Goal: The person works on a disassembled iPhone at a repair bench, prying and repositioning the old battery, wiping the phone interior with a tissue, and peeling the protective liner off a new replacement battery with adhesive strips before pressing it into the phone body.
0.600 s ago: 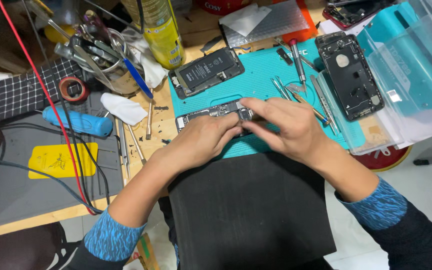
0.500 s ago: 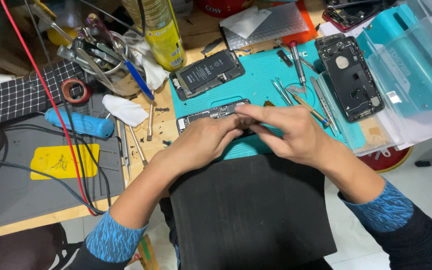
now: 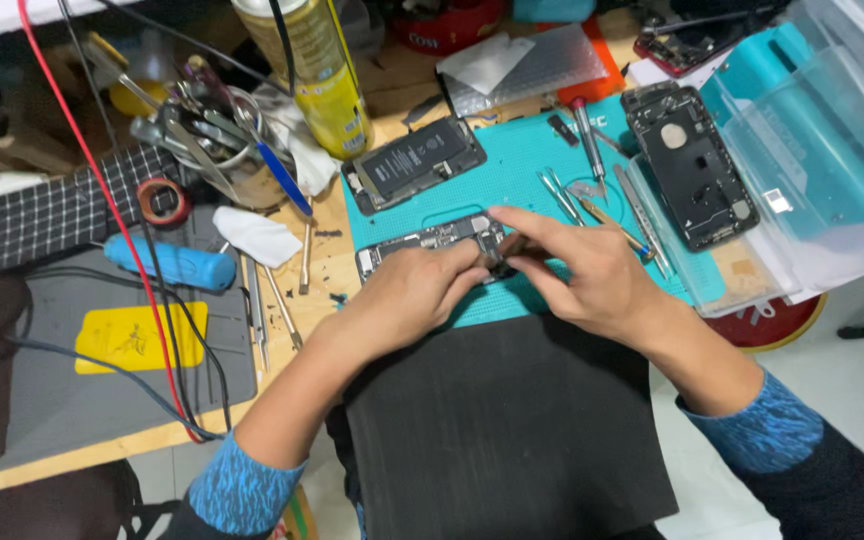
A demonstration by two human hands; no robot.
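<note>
An opened phone chassis (image 3: 422, 243) with bare circuitry lies on the teal work mat (image 3: 522, 160). My left hand (image 3: 414, 292) rests on the chassis's near edge, fingers pressing on it. My right hand (image 3: 582, 272) meets it from the right, thumb and forefinger pinched on a small dark part at the chassis's right end; what the part is cannot be made out. A second phone body with a black battery (image 3: 414, 160) lies just beyond, and a black phone rear housing (image 3: 694, 165) sits to the right.
Tweezers and a screwdriver (image 3: 589, 140) lie on the mat's right side. A yellow spray can (image 3: 324, 75), a cup of tools (image 3: 207, 140), a blue handle (image 3: 170, 263), a tape roll (image 3: 162, 202) and red and black cables (image 3: 157, 330) crowd the left. A black pad (image 3: 502, 430) covers the near edge.
Both hands have stayed on the opened chassis; my right hand's fingers have shifted slightly and now pinch at its right end. The view has shifted a little.
</note>
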